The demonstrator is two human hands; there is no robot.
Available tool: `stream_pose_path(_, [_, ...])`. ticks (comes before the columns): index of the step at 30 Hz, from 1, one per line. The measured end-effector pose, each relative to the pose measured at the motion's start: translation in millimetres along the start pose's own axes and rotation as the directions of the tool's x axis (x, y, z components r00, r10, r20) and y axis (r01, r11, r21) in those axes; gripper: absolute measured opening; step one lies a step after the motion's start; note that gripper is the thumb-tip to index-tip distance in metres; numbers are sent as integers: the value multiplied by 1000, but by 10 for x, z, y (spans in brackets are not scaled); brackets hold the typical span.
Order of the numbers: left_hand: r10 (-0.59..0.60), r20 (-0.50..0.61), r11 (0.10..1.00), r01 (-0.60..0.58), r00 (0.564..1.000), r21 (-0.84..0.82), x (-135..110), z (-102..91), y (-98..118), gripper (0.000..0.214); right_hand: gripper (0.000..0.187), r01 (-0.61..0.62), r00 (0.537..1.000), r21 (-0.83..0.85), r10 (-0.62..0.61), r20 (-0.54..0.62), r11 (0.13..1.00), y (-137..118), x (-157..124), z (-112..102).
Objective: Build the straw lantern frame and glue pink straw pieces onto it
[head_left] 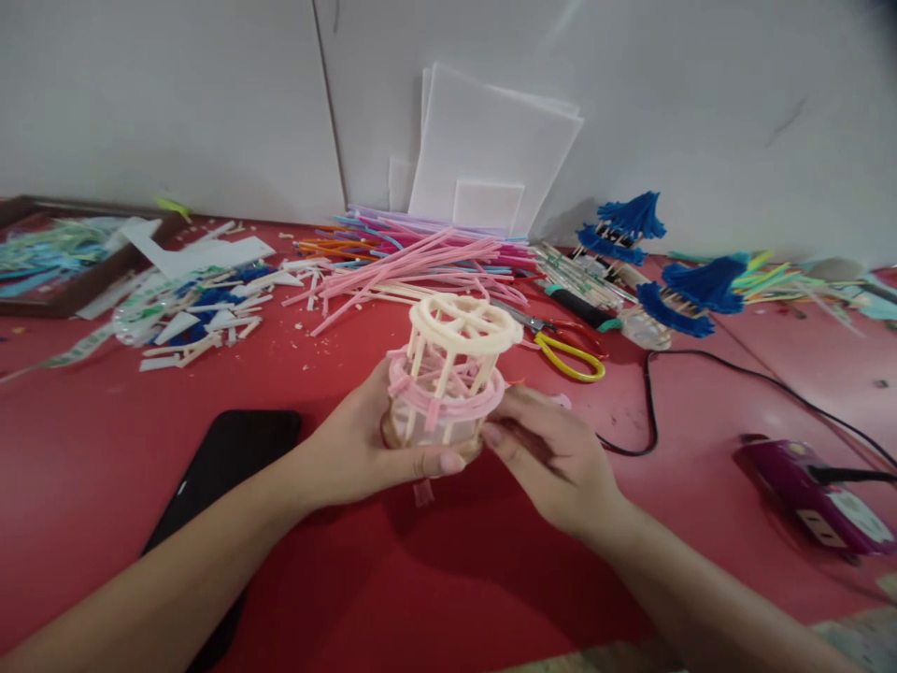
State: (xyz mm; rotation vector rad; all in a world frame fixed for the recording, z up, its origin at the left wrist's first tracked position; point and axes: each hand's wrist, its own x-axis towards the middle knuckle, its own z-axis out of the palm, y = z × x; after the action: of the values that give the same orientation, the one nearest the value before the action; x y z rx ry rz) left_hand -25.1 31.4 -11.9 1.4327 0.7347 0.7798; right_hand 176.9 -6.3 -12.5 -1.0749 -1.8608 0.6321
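A small round craft model [448,374], with a cream spoked ring on top, a pink ring lower down and thin upright sticks between, is held above the table. My left hand [375,444] wraps round its base from the left, thumb across the front. From the right, my right hand [553,453] pinches at the edge of the model just below the pink ring. What lies between those fingertips is too small to make out. A short pink strip [423,493] hangs beneath the model.
Pink craft stems [413,266] lie behind the model, beside yellow-handled scissors [571,358]. Two blue-roofed models [701,285] stand at the right. A black phone [231,467] lies left, scraps [203,313] behind it. A purple power strip [813,495] with a black cord is at right.
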Motion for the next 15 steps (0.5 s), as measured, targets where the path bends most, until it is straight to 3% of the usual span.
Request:
stream_pose_path(3, [-12,-35,994,8,999,-109,23,-1,23,62,14,28,1000,-31,-28,-1,999,45,-2,-73])
stream_pose_path(6, [-8,-131,994,-7,991,-108,63,-32,56,56,14,-129,981,-168,100,-168,977,199,-1,-229])
stream_pose_path(8, [-12,-191,998,-1,982,-71,87,-58,68,50,16,-174,975,-298,123,-184,939,325,7,-355])
stream_pose_path(12, [-7,-275,999,-7,961,-51,104,-80,66,49,33,-34,987,-518,111,118,855,480,11,-485])
stream_pose_path(15, [22,-270,995,-48,963,-90,88,-71,49,53,49,-88,933,-641,288,214,763,474,2,-422])
